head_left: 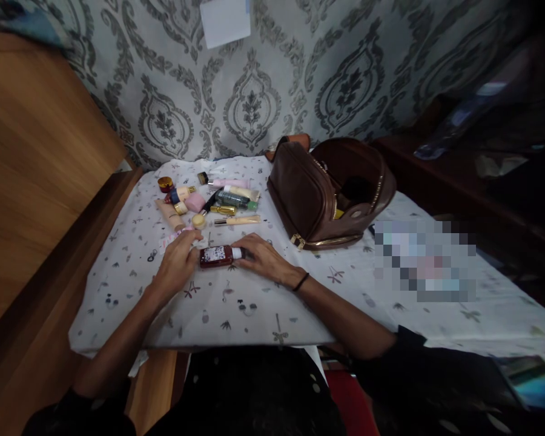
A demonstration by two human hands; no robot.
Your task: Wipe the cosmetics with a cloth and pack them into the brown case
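Note:
On the cloth in front of me lies a small bottle of dark red with a patterned label and a white cap. The fingers of my right hand close around its cap end. My left hand is at the bottle's base, its fingers curled over a white and pink item that is mostly hidden; whether it grips this cannot be made out. Just beyond are a beige tube, a round cream-coloured pot, a slim yellowish tube, a gold tube and a green bottle.
A brown bag stands unzipped at the right of the cosmetics. Further left lie a pink jar and an amber jar. A blurred-out patch covers something at right. A wooden cabinet borders the table's left side.

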